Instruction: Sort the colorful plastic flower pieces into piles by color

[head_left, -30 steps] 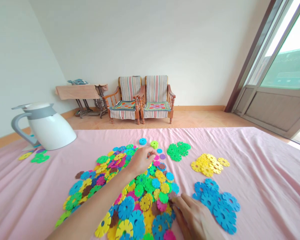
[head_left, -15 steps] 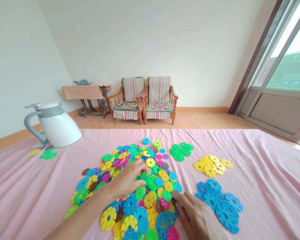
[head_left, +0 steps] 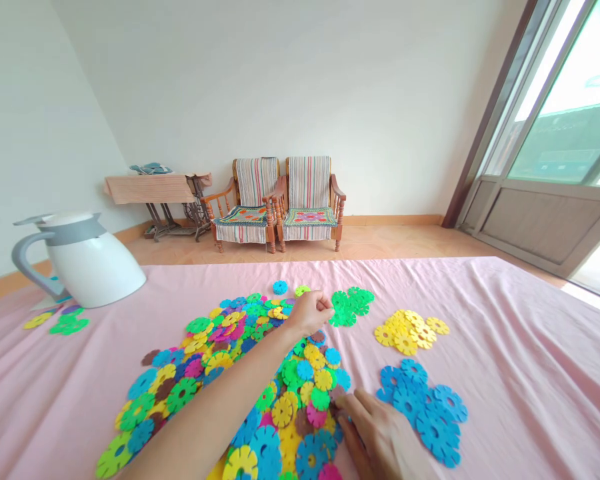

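Note:
A wide pile of flower-shaped plastic discs [head_left: 283, 410] in several colours spreads over the pink cloth. My left hand [head_left: 311, 315] is above its far right part, fingers pinched together beside a small heap of green discs [head_left: 351, 305]. What the fingertips hold, if anything, is too small to tell. My right hand [head_left: 373, 427] rests at the near right edge of the pile, fingers curled together by a brown disc [head_left: 337, 393]; its fingertips are partly hidden. To its right lies a heap of blue discs [head_left: 425, 407], with yellow discs [head_left: 410, 331] beyond.
A white and grey jug [head_left: 95, 263] stands at the left of the pink cloth [head_left: 510, 373], with a few discs [head_left: 70, 324] near its base. One blue disc [head_left: 280, 287] lies at the far side. Two wooden armchairs [head_left: 307, 193] are against the wall.
My left hand dipped back into the middle of the pile, then moved forward and right to the green heap, its fingers now pinched. My right hand has barely moved. The view shifted slightly.

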The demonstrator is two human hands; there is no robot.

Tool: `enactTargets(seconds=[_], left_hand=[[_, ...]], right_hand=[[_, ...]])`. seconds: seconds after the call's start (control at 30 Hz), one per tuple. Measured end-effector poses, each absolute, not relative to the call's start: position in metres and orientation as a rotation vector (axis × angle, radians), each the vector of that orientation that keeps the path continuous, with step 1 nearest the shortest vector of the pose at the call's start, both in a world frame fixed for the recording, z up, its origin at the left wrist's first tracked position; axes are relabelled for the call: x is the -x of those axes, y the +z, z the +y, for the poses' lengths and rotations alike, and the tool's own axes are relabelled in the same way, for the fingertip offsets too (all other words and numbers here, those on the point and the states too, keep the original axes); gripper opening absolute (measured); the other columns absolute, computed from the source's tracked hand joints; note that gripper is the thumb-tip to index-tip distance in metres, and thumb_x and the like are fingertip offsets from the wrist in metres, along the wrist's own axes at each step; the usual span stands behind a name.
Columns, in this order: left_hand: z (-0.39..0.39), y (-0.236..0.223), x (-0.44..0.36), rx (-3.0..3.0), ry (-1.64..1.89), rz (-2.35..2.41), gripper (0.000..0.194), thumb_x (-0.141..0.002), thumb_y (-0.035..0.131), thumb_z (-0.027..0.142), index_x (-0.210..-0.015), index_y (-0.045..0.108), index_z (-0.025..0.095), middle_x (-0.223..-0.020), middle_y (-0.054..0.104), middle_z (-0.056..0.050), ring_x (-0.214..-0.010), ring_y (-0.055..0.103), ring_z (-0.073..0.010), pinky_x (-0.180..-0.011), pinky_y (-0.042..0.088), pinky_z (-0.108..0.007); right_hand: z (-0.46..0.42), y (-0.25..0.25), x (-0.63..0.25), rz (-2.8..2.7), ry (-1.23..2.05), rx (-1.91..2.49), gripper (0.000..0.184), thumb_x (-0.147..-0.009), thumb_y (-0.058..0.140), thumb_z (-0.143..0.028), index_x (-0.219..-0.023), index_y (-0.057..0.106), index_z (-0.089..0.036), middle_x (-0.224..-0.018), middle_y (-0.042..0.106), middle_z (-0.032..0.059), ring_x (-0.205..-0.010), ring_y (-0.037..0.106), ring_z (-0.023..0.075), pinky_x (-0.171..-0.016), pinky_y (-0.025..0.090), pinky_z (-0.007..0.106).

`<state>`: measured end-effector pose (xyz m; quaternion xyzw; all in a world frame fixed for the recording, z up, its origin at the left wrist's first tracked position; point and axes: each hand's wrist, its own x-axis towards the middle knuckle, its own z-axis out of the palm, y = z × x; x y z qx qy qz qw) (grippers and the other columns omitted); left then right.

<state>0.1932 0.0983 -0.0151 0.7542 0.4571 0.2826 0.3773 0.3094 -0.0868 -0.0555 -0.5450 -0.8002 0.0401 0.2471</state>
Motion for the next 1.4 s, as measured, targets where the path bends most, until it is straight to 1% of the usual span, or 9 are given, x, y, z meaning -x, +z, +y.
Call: enactTargets(seconds=[0.13,0.23,0.4,0.53,0.7,0.87,1.0,1.1,1.4], left_hand=[[0.110,-0.018,-0.213,-1.926,0.781,1.216,0.013,-0.078,0.053,0.012,-0.088,0.062,0.012,-0.074,0.067,-0.004,-0.063,0.065,-0.0130,-0.056,0.048,-0.021],[0.103,-0.015,-0.199,-1.993,0.772,1.203,0.013,-0.077,0.054,0.011,-0.086,0.063,0.012,-0.080,0.068,-0.005,-0.068,0.064,-0.0133,-0.061,0.048,-0.021],[0.067,-0.002,-0.150,-2.149,0.598,1.100,0.011,-0.071,0.057,0.011,-0.075,0.066,0.016,-0.069,0.064,0.000,-0.067,0.060,-0.0148,-0.059,0.043,-0.022],[0.041,0.009,-0.115,-2.229,0.461,1.099,0.012,-0.064,0.060,0.010,-0.073,0.065,0.017,-0.066,0.058,0.002,-0.059,0.054,-0.0138,-0.054,0.036,-0.022],[0.024,0.013,-0.091,-2.346,0.260,1.146,0.028,-0.065,0.063,0.014,-0.092,0.066,0.022,-0.085,0.054,0.001,-0.067,0.052,-0.0140,-0.062,0.037,-0.023],[0.017,0.016,-0.089,-2.326,0.218,1.116,0.029,-0.066,0.065,0.016,-0.093,0.060,0.023,-0.095,0.052,0.001,-0.077,0.052,-0.0154,-0.066,0.038,-0.023],[0.011,0.018,-0.092,-2.281,0.226,1.155,0.026,-0.064,0.062,0.014,-0.088,0.054,0.021,-0.082,0.054,0.002,-0.072,0.051,-0.0153,-0.060,0.034,-0.022],[0.009,0.019,-0.092,-2.291,0.234,1.168,0.024,-0.065,0.058,0.013,-0.087,0.056,0.021,-0.072,0.053,0.003,-0.067,0.051,-0.0153,-0.057,0.031,-0.022],[0.016,0.035,-0.089,-2.212,0.339,1.032,0.013,-0.068,0.054,0.011,-0.075,0.062,0.019,-0.077,0.057,0.001,-0.068,0.054,-0.0131,-0.062,0.039,-0.021]], right_hand=[[-0.086,-0.055,-0.309,-2.221,0.121,1.533,0.022,-0.084,0.049,-0.007,-0.096,0.058,-0.023,-0.078,0.066,0.0000,-0.065,0.065,0.0143,-0.057,0.045,0.020],[-0.085,-0.061,-0.308,-2.215,0.146,1.539,0.022,-0.086,0.046,-0.008,-0.097,0.057,-0.023,-0.078,0.065,0.0006,-0.065,0.064,0.0146,-0.058,0.044,0.021],[-0.086,-0.075,-0.307,-2.134,0.180,1.493,0.026,-0.087,0.039,-0.007,-0.100,0.055,-0.022,-0.078,0.063,0.0015,-0.066,0.062,0.0153,-0.060,0.043,0.023],[-0.087,-0.073,-0.308,-2.126,0.220,1.503,0.025,-0.087,0.037,-0.008,-0.098,0.055,-0.023,-0.079,0.063,0.0018,-0.068,0.062,0.0163,-0.062,0.044,0.024],[-0.088,-0.071,-0.309,-2.127,0.239,1.502,0.027,-0.086,0.039,-0.007,-0.101,0.055,-0.023,-0.081,0.064,0.0018,-0.070,0.063,0.0161,-0.064,0.044,0.024],[-0.087,-0.071,-0.309,-2.137,0.219,1.507,0.026,-0.086,0.040,-0.008,-0.101,0.055,-0.023,-0.081,0.064,0.0011,-0.069,0.063,0.0159,-0.062,0.044,0.024],[-0.087,-0.071,-0.309,-2.152,0.193,1.494,0.026,-0.086,0.041,-0.008,-0.101,0.055,-0.023,-0.080,0.063,0.0009,-0.068,0.063,0.0163,-0.061,0.044,0.024],[-0.087,-0.071,-0.308,-2.155,0.206,1.491,0.025,-0.086,0.041,-0.008,-0.099,0.055,-0.023,-0.080,0.063,0.0007,-0.068,0.063,0.0163,-0.062,0.044,0.024],[-0.089,-0.051,-0.309,-2.175,0.160,1.464,0.024,-0.085,0.041,-0.007,-0.098,0.055,-0.023,-0.076,0.063,-0.0003,-0.063,0.061,0.0137,-0.057,0.041,0.022]])
